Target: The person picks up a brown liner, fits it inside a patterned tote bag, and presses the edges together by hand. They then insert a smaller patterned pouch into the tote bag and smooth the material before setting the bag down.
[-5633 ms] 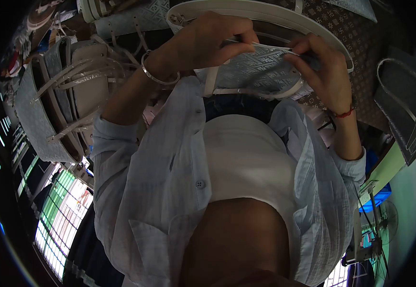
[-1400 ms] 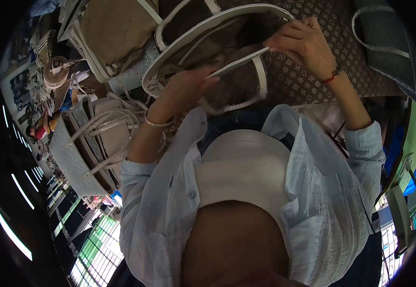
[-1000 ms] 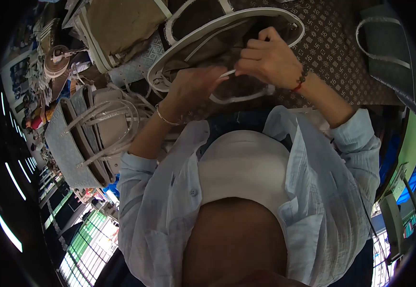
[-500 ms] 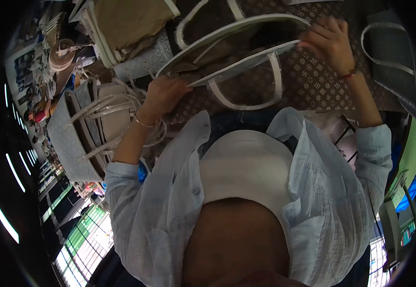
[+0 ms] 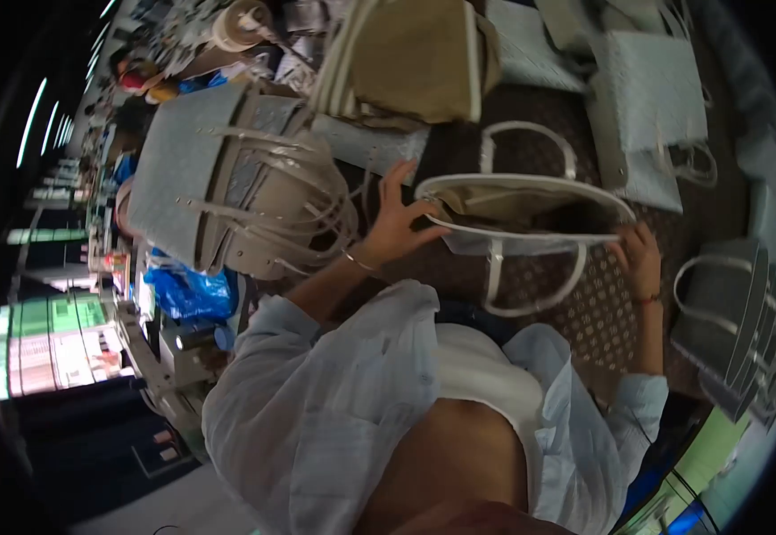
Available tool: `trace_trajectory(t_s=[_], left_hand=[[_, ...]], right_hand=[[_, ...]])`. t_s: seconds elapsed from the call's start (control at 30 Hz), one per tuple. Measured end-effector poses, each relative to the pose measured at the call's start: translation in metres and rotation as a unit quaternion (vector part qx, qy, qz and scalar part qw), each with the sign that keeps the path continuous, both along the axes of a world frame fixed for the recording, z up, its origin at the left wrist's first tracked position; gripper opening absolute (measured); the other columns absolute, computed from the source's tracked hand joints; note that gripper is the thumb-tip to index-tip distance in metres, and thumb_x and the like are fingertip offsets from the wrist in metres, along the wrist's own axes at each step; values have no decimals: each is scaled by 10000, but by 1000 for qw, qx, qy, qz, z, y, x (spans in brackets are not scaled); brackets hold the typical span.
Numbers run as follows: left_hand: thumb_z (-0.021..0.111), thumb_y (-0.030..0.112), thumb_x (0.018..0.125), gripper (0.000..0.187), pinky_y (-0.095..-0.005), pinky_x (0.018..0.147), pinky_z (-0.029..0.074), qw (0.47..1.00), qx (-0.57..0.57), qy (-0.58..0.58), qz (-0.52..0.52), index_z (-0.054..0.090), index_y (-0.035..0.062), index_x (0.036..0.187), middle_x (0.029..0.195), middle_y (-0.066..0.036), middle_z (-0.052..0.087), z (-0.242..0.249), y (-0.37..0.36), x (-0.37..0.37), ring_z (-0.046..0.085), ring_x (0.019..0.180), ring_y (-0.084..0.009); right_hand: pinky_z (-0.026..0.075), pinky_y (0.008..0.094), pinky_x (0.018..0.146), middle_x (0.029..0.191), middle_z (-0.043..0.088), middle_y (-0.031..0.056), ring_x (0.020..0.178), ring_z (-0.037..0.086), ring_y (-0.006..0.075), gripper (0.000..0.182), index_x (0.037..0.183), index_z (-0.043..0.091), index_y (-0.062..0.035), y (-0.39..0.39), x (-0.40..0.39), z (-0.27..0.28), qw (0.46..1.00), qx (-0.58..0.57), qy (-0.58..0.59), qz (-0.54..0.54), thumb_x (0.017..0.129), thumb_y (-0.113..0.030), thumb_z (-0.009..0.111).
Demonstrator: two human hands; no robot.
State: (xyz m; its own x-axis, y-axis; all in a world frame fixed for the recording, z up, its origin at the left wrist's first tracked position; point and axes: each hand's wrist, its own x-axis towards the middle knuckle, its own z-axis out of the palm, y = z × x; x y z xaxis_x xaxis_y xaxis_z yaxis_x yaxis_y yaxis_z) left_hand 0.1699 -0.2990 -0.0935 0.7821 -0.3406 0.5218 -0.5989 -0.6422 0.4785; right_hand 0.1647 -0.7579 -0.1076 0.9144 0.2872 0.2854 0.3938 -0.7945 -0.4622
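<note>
A handbag [image 5: 540, 241] with a white rim, a tan lining and two pale loop handles stands with its mouth open toward me. At its left end is my left hand [image 5: 397, 227], thumb and index finger on either side of the corner, the other fingers spread. My right hand [image 5: 638, 259] has its fingers bent over the right end of the rim; part of its grip is hidden. One pale handle [image 5: 538, 308] hangs toward me, while the other handle [image 5: 531, 129] stands up on the far side.
Stacked grey bags with pale handles [image 5: 192, 169] are at my left. Tan lining pieces with white edging [image 5: 415, 62] lie beyond. More silvery bags [image 5: 651, 98] sit at the far right, and dark grey bags [image 5: 722, 312] at the near right. A blue plastic bag [image 5: 192, 290] is at lower left.
The view has turned, showing more on the left. The handbag's opening looks wider and rounder. My left fingers have spread at its corner; my right hand has lowered, staying at the other end.
</note>
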Motion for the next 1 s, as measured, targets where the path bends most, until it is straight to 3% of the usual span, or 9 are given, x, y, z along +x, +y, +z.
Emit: trace_trajectory(t_s=[0.13,0.23,0.27,0.37,0.43,0.53,0.63,0.83,1.0], left_hand=[[858,271,802,328,-420,933,529,966,-119,226,-35,613,58,853,1444,-196,498,-31,7,-20,585,1213,-361],[838,273,832,338,-380,788,558,962,-122,213,-120,582,52,834,1413,-168,554,7,15,-21,677,993,-293],[827,277,849,348,-356,670,519,980,-120,115,-111,566,48,820,1193,-109,663,21,18,-19,646,777,-264],[822,266,861,331,-324,585,450,984,-137,2,-111,566,59,826,980,-59,659,91,37,-15,582,680,-204],[822,235,865,297,-277,559,401,972,-219,-64,-48,570,80,876,834,-5,587,136,52,-15,536,666,-116],[781,175,905,241,-224,617,442,926,-342,-126,94,580,89,1008,856,31,612,223,87,-25,546,763,-35],[740,193,938,228,-260,700,515,922,-283,-242,109,627,53,1079,918,1,667,259,160,-14,620,816,-77],[695,273,960,326,-295,821,551,836,-406,-84,359,639,48,1190,1029,-24,691,323,405,-92,664,920,-129],[681,343,952,449,-313,866,519,785,-376,85,485,641,-11,1224,1054,-47,696,286,464,-104,659,946,-157]], right_hand=[[512,404,707,958,606,119,840,634,301,187,970,657,-20,-1,2,-10,999,27,28,20,848,-92,778],[504,377,695,948,598,115,811,625,257,175,978,653,-13,-13,20,7,996,64,52,37,875,-95,769],[500,363,691,947,594,119,804,620,233,167,989,653,-8,-16,27,22,995,78,43,38,893,-95,759],[495,333,703,1033,622,125,813,610,204,183,1065,647,1,-5,50,100,984,118,-85,105,925,-87,725],[526,347,786,1263,597,140,966,633,220,244,1183,633,1,3,61,141,974,177,-132,52,961,-89,679],[540,377,897,1466,481,138,1177,591,252,299,1281,613,-15,66,57,205,933,255,-241,76,994,-97,630],[534,416,966,1533,408,144,1307,520,279,315,1318,605,-26,84,64,206,939,190,-271,95,1018,-122,596],[546,402,926,1519,434,138,1311,522,305,297,1288,628,-43,75,77,92,974,166,-79,134,1022,-175,605],[558,372,894,1508,440,112,1192,601,255,298,1262,647,-73,67,69,43,974,185,57,116,1002,-219,643]])
